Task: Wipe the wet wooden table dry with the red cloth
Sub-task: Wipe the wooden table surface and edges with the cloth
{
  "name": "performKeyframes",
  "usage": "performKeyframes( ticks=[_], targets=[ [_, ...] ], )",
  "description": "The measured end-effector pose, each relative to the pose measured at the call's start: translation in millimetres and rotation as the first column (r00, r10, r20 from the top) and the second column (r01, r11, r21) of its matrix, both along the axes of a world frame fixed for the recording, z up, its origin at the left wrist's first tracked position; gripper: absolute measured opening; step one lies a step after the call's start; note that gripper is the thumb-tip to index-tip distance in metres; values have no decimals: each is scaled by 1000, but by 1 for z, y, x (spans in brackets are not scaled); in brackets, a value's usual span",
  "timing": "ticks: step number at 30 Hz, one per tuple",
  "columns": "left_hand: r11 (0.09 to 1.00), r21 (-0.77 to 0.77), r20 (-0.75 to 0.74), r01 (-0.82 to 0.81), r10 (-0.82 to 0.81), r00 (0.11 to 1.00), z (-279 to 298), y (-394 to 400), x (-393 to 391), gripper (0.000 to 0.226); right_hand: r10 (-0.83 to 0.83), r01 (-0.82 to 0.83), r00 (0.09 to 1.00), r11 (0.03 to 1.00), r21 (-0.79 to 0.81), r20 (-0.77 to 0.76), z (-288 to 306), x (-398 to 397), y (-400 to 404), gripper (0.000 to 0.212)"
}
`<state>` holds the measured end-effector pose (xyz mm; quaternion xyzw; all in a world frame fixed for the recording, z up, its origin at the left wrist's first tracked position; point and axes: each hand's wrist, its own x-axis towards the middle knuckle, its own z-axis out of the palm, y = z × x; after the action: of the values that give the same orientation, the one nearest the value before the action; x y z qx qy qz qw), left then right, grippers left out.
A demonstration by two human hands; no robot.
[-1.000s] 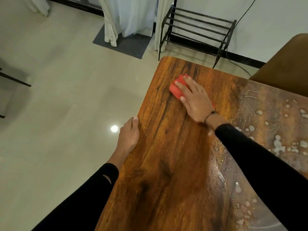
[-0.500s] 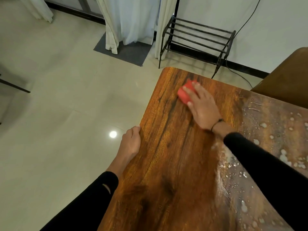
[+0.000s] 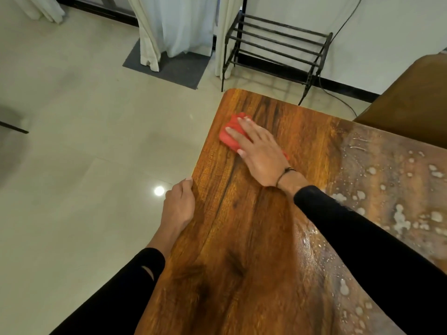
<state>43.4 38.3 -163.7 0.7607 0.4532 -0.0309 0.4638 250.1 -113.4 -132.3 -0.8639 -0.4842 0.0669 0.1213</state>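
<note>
nearest the camera two black sleeves reach out over the wooden table [image 3: 242, 274]. the left hand [image 3: 180, 206] rests at the table's left edge, fingers loosely curled against the rim and gripping nothing that can be seen; it looks placed there to steady the body while the other arm stretches forward. along the right side of the table, water droplets [image 3: 399, 218] lie scattered in pale blobs and streaks, running from the near right corner up toward the far right, so that half reads as wet. the left and middle strip of the top shows plain grain with no beads on it, which suggests it is already wiped.

farther out, the right hand [image 3: 260, 151] lies flat with fingers straight and spread, pressing down on the red cloth [image 3: 231, 136] rather than clutching it; a flat palm probably spreads pressure so the cloth drags more water. a thin dark band sits at that wrist. the cloth is bunched into a small pad, mostly covered by the fingers, with its red edge showing past the fingertips and a sliver by the heel of the palm. it sits near the far left corner of the table, well apart from the droplets.

beyond the table stand a black metal rack [image 3: 275, 47], white curtains [image 3: 179, 27] and a grey mat [image 3: 169, 66] on the tiled floor.
</note>
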Motion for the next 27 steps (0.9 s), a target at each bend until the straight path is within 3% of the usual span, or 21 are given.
performKeyframes(
  ticks=[4,6,8,12,15,17,23,25,27],
  targets=[
    [1000,15,-5,12,-12,1000,-2,1,0,55,-370,370,929,929,-4,-21,9,56,-48,59],
    [1000,6,-4,-4,4,1000,-1,0,-1,51,-448,448,894,894,-4,-17,10,70,-38,59],
    [1000,1,8,-14,14,1000,-1,-1,-1,48,-419,419,908,908,6,-13,9,64,-14,60],
    [999,-35,-7,-13,13,1000,1,1,-3,49,-135,135,991,991,19,7,3,1,14,63],
    [998,-67,-19,-8,7,1000,2,1,-2,59,74,-74,997,997,29,22,-3,-58,-15,65],
    [997,-79,-22,-2,0,1000,3,1,-2,62,126,-126,992,991,34,-7,-6,-67,-49,62],
    [978,-202,-69,44,-59,996,8,5,-32,67,-300,300,952,954,-7,-53,4,12,-50,60],
    [958,-287,-68,17,-38,997,7,8,-47,70,-313,313,949,950,-13,-39,5,4,-23,62],
    [931,-364,-49,-20,2,999,5,9,-58,72,-226,225,973,974,-19,-45,4,-32,-5,64]
  ],
)
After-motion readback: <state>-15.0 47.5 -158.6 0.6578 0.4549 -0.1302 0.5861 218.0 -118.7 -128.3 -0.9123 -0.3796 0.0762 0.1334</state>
